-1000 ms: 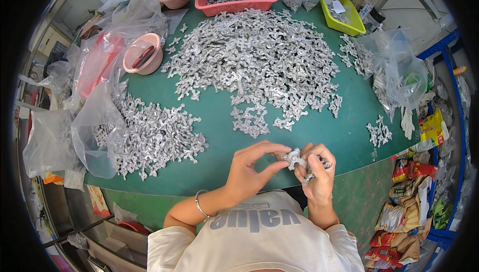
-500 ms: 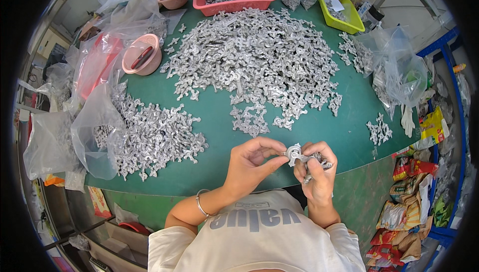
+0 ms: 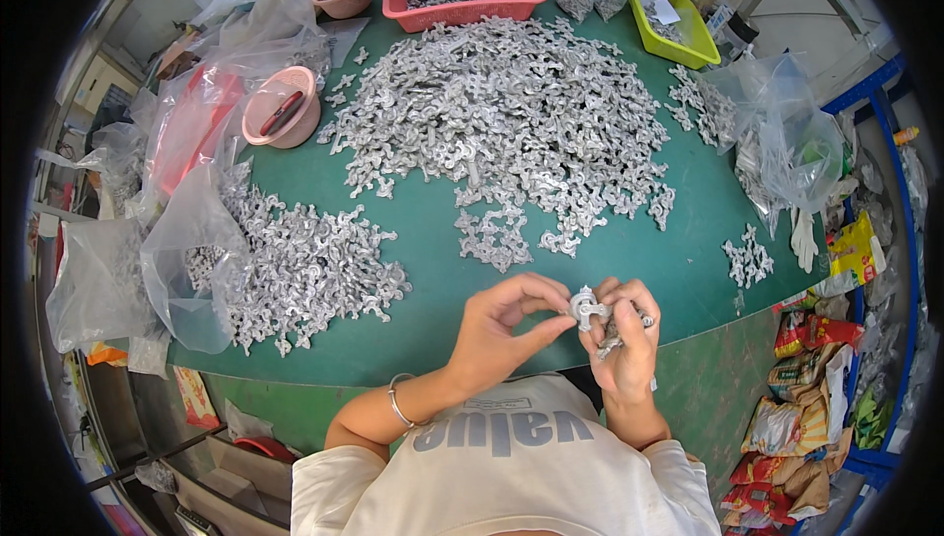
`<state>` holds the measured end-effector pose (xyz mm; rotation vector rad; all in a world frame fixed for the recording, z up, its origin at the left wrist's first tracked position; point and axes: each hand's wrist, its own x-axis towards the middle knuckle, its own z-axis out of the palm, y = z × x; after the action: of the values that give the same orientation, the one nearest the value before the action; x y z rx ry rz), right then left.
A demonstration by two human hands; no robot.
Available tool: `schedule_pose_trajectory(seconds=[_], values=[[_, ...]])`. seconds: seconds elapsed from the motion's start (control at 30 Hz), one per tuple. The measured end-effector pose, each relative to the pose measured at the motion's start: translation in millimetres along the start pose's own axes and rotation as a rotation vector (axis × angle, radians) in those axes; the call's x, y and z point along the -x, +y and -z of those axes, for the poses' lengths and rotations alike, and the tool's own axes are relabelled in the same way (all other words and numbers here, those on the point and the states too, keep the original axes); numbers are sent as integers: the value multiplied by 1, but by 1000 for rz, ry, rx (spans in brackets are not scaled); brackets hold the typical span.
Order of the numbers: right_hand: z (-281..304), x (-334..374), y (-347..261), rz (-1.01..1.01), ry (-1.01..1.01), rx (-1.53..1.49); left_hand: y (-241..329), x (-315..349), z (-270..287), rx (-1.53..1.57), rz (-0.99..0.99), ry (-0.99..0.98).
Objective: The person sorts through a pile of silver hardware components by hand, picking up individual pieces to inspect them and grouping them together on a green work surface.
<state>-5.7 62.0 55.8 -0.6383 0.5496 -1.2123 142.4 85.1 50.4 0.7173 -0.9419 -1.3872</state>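
Observation:
Close to my chest, past the table's front edge, both hands meet at a small silver metal casting (image 3: 587,309) with a round boss and short arms. My left hand (image 3: 506,329) pinches its left side between thumb and forefinger. My right hand (image 3: 626,334) is closed around several more silver castings (image 3: 612,337) and steadies the other side of the piece. A large heap of similar castings (image 3: 501,113) covers the middle of the green table (image 3: 433,241). Another heap (image 3: 315,270) lies to the left, and a small cluster (image 3: 494,236) sits just beyond my hands.
At the back stands a red basket (image 3: 464,20) of metal parts, with a yellow-green basket (image 3: 693,44) to its right. A pink bowl (image 3: 305,123) holds a red-handled tool. Clear plastic bags (image 3: 197,261) line the left side; another bag (image 3: 787,133) and a small cluster (image 3: 749,257) lie right.
The casting at my fingertips has turned, so its arms point differently. My hands have shifted only slightly, and the heaps look the same.

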Motion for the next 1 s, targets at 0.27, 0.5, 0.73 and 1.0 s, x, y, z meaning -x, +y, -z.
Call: schedule_pose_trajectory(seconds=[0.27,0.5,0.73,1.0], values=[[11,-16,11,-379,97,-701,3,6,15,-322,40,-141],[33,-19,16,-358,207,-619,66,-29,139,-824,-246,635],[52,-17,26,-462,166,-620,125,-71,266,-1727,-572,876],[58,-16,31,-529,192,-643,130,-94,303,-2055,-109,662]])
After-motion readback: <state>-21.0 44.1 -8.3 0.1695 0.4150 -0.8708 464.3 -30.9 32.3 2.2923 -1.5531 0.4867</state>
